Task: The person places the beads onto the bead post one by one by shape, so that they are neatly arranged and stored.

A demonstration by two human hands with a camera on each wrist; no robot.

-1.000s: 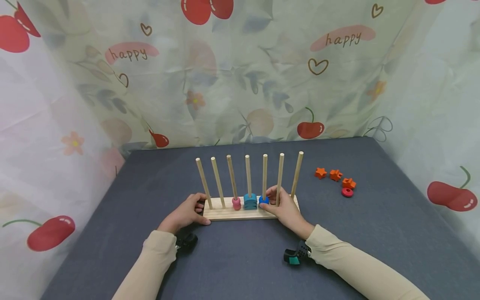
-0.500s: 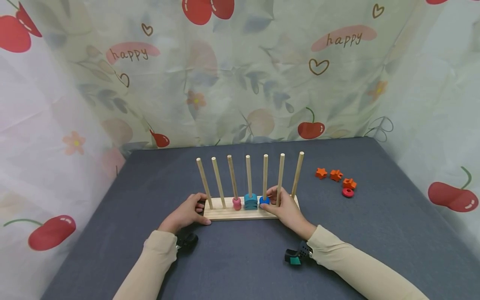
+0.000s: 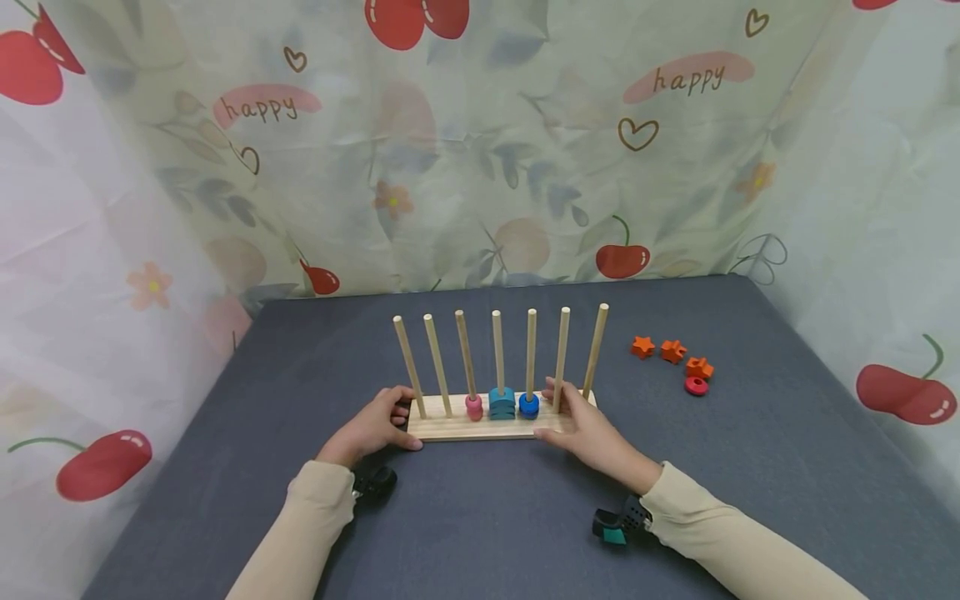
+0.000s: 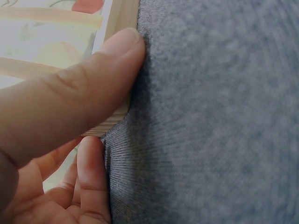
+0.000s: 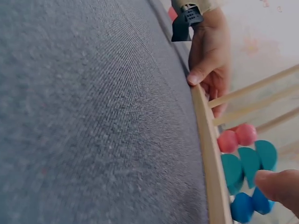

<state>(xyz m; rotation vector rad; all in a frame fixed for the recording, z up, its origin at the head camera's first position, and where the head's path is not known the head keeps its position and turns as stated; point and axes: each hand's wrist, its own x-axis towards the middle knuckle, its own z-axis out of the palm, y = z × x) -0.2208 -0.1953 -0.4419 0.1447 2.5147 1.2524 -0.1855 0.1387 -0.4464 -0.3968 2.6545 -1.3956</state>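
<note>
Roughly midway, judging by what sits on the pegs [image 3: 408,367]: 3 of 7 loaded, 4 bare as far as visible. Done, counting from the left end of the wooden board [image 3: 465,429]: 2 pink beads [image 3: 473,407] on peg 3, 3 teal pieces [image 3: 502,404] on peg 4, 2 blue beads [image 3: 528,406] on peg 5, all down low. Not on any peg: 3 orange stars [image 3: 672,351] and 1 red ring [image 3: 696,386], loose off the board's right end, toward the far right corner of the surface [image 3: 480,517]; ring is right by the nearest star, touching or not, can't tell. Bare pegs: 2 at the board's left end, 2 at its right. Board lies flat, well in from the surface's left and right edges. Left hand [image 3: 371,427] pinches the board's near left corner, thumb across the front edge, fingers curled at the left end. Right hand [image 3: 592,429] has thumb and fingers spread apart, pinching nothing: thumb by the board's front edge, contact unclear, fingertips near peg 6, clear of the blue beads.
</note>
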